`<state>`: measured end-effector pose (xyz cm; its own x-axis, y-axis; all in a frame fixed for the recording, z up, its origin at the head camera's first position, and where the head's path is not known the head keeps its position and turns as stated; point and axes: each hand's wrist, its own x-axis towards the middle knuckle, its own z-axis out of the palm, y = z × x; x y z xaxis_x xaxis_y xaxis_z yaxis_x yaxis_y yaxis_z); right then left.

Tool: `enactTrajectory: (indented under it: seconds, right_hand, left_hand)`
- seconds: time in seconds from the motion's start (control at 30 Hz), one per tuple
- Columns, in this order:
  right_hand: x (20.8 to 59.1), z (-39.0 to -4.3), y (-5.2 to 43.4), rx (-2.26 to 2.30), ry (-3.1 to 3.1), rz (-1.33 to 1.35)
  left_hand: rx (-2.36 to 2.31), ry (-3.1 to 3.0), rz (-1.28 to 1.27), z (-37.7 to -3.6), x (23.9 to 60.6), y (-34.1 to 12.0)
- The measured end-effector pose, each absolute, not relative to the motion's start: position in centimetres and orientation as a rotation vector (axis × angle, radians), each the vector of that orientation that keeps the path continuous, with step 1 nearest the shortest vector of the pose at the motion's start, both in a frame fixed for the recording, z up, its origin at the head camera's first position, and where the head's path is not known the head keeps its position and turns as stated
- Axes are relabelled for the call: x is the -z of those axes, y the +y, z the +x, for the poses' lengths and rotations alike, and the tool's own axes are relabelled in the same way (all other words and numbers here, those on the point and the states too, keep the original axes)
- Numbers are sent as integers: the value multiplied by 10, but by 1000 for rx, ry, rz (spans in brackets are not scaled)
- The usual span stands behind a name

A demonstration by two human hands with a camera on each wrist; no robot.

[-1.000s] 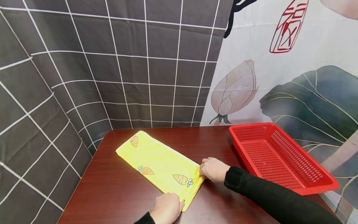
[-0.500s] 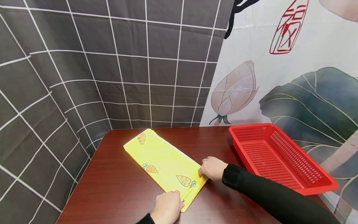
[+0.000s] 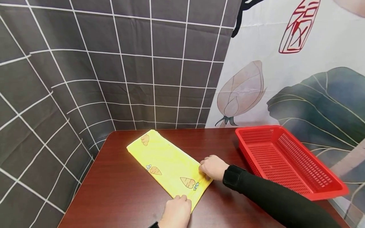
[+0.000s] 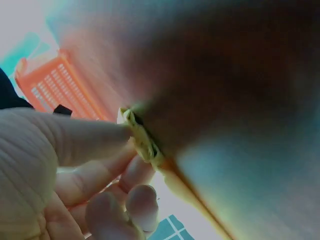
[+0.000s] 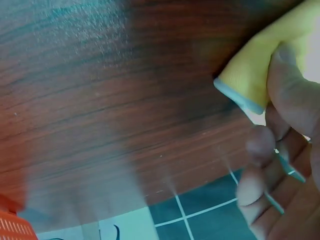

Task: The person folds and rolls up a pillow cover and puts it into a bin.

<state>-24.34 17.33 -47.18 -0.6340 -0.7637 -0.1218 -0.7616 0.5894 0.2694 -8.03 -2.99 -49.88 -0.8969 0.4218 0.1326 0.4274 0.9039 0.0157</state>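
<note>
A folded yellow cloth (image 3: pixel 166 158) printed with carrots lies slantwise on the dark red-brown table (image 3: pixel 114 196). At its near corner my left hand (image 3: pixel 177 210) grips the edge. The left wrist view shows the thumb and fingers pinching the layered edge of the cloth (image 4: pixel 143 142). Farther right, my right hand (image 3: pixel 214 167) holds the cloth's right corner. In the right wrist view, the thumb presses on a pale-edged corner of the cloth (image 5: pixel 250 67), with the fingers curled beneath. The fingertips of both hands are partly hidden in the head view.
To the right of the right hand stands a red perforated plastic basket (image 3: pixel 279 164), with nothing in it. A grey cloth with white grid lines (image 3: pixel 168 72) hangs behind and left of the table. A white cloth with a lotus print (image 3: pixel 242 91) hangs at the back right.
The cloth has shifted right and slightly away across the table. The left hand has moved a little right, while the right hand has moved slightly left and up, both staying on the cloth.
</note>
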Motion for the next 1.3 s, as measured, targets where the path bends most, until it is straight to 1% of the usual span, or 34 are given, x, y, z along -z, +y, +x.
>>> enactTrajectory:
  seconds: [0.2, 0.37, 0.47, 0.73, 1.07, 1.3]
  right_hand:
    - [470, -239, 184, 390, -2725, 1478]
    - [465, -233, 192, 283, -2865, 1450]
    - [465, -229, 195, 299, -2908, 1429]
    - [466, -216, 200, 365, -2735, 1473]
    - [476, -189, 197, 304, -2517, 1537]
    - [482, -178, 196, 357, -2412, 1505]
  left_hand:
    - [82, -2983, -634, -80, 497, -25]
    - [89, -2929, -629, -81, 499, -23]
    - [99, -2912, -630, -81, 499, -21]
    - [50, -2899, -650, -79, 498, -21]
    - [49, -2973, -688, -81, 493, -54]
    - [111, -3018, -713, -79, 494, -66]
